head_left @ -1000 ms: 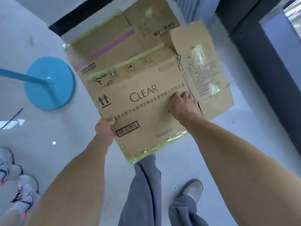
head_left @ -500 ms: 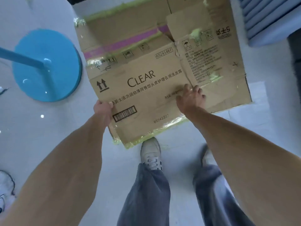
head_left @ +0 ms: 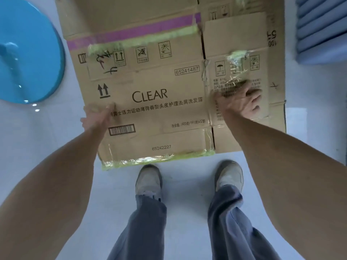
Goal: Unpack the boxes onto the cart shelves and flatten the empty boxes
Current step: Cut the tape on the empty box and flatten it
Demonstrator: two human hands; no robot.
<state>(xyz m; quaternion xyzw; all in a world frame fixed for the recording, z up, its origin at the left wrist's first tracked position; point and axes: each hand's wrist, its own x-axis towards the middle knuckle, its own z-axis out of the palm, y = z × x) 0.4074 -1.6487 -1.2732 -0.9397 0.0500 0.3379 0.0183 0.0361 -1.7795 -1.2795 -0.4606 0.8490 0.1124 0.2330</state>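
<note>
Cardboard lies flat on the pale floor (head_left: 187,184) just ahead of your shoes (head_left: 149,180): the flattened box (head_left: 159,113), printed face up. Your left hand (head_left: 96,117) sits at its left edge, thumb on top near the barcode; motion blur hides whether the fingers curl under. Your right hand (head_left: 239,101) is spread, fingers relaxed, over the right-hand panel, also blurred. You can read "CLEAR", a line of Chinese text, "65241487", "65242227" and twin up-arrows. Green-yellow tape (head_left: 159,160) lines the near edge. Another flattened box (head_left: 131,17) with a purple stripe lies beneath, beside a blue round base (head_left: 28,59).
</note>
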